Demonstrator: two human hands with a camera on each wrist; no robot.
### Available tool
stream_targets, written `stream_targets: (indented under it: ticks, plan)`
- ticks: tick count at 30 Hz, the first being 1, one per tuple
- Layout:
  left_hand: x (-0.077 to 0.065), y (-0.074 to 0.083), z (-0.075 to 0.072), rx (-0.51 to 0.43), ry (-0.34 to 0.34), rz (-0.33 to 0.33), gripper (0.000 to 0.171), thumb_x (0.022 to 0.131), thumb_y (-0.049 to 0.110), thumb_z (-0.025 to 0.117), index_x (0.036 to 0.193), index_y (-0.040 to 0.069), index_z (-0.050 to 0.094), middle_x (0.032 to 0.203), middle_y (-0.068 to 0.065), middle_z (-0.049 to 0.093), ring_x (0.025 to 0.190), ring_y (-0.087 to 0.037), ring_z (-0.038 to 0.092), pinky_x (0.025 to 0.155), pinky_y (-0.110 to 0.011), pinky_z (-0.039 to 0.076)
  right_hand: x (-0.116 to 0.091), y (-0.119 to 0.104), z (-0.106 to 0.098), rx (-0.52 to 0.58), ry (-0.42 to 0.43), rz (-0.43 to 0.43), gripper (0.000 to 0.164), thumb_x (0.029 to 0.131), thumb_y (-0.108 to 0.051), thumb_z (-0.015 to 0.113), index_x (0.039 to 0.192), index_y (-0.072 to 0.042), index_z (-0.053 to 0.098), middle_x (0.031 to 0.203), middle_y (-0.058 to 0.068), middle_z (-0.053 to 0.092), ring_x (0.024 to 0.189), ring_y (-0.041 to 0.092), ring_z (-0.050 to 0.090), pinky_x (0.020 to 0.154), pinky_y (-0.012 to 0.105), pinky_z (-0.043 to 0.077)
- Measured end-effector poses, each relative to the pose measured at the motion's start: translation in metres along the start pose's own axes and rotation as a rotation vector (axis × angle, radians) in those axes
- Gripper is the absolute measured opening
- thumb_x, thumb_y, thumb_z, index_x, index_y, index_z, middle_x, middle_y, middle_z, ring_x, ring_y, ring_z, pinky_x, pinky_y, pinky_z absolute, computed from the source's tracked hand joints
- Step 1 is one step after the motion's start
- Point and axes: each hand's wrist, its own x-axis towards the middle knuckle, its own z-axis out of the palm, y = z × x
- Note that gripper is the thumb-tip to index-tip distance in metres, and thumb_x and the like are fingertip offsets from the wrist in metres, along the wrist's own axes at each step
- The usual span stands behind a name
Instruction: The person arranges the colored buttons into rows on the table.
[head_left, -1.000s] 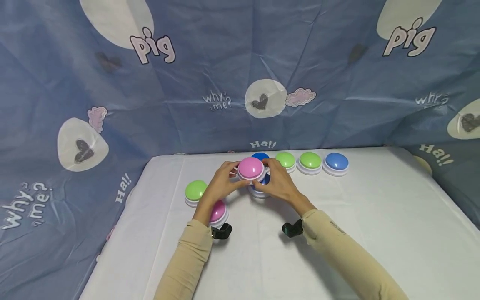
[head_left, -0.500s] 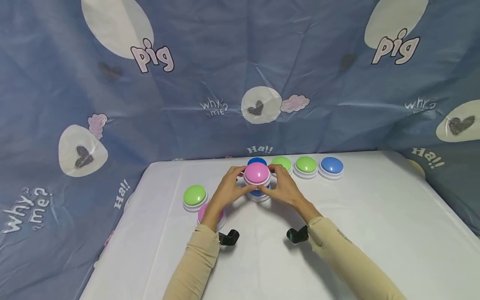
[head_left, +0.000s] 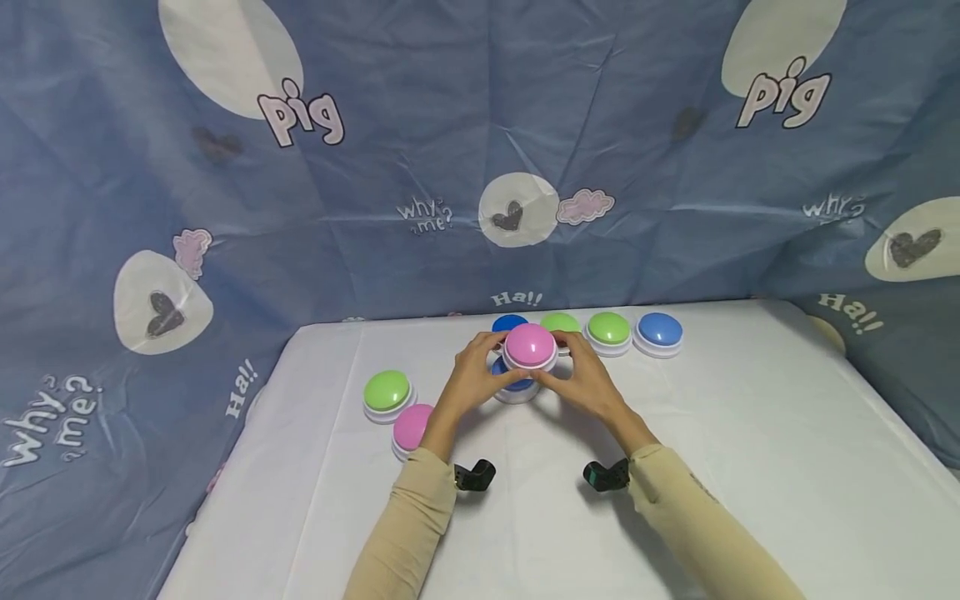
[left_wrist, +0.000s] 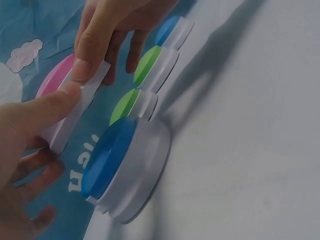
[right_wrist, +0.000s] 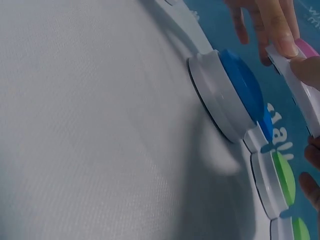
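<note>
Between both hands is a pink push button (head_left: 530,345) with a white base, held up off the table. My left hand (head_left: 474,372) pinches its left side, thumb at the front of the base and fingers round the back. On the opposite side my right hand (head_left: 588,379) grips it the same way. In the left wrist view both thumbs meet on the white rim of the pink button (left_wrist: 57,77). Just below and behind it a blue button (head_left: 512,379) sits on the table, partly covered by the held one; its whole side shows in the right wrist view.
Along the back edge stand another blue button (head_left: 510,323), a green button (head_left: 559,322), a second green button (head_left: 609,328) and a blue button (head_left: 660,330). At left, a green button (head_left: 387,392) adjoins a pink button (head_left: 411,427) beside my left wrist. A patterned blue cloth (head_left: 420,275) hangs behind the white table (head_left: 720,500).
Both hands have carried the pink button to the right, from left of the near blue button to over its right part. The head view has shifted slightly.
</note>
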Motion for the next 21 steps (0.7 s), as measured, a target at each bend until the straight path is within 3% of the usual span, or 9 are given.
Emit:
stream_targets:
  ticks: [5,13,21]
  plan:
    - [0.001,0.003,0.011,0.041,0.007,0.011,0.070,0.075,0.042,0.077,0.134,0.014,0.053,0.130,-0.006,0.057,0.124,-0.025,0.051,0.107,-0.054,0.030,-0.005,0.006,-0.003,0.004,0.034,-0.004,0.071,0.077,-0.038,0.076,0.134,-0.010,0.046,0.123,0.011,0.053,0.117,0.029,0.050,0.100,0.048,0.043]
    - [0.002,0.007,0.024,0.098,0.052,0.053,0.067,0.076,0.042,0.076,0.132,0.011,0.055,0.133,-0.009,0.058,0.126,-0.026,0.050,0.108,-0.054,0.028,-0.009,0.017,-0.004,0.004,0.056,0.022,0.070,0.078,-0.035,0.076,0.135,-0.008,0.046,0.126,0.012,0.052,0.119,0.027,0.049,0.101,0.047,0.043]
    - [0.003,0.007,0.043,0.158,0.103,0.090,0.070,0.075,0.046,0.075,0.132,0.011,0.055,0.130,-0.008,0.059,0.124,-0.024,0.052,0.108,-0.057,0.027,-0.019,0.031,-0.002,0.100,0.100,0.024,0.070,0.078,-0.029,0.077,0.138,-0.010,0.044,0.132,0.010,0.050,0.120,0.025,0.048,0.100,0.048,0.043]
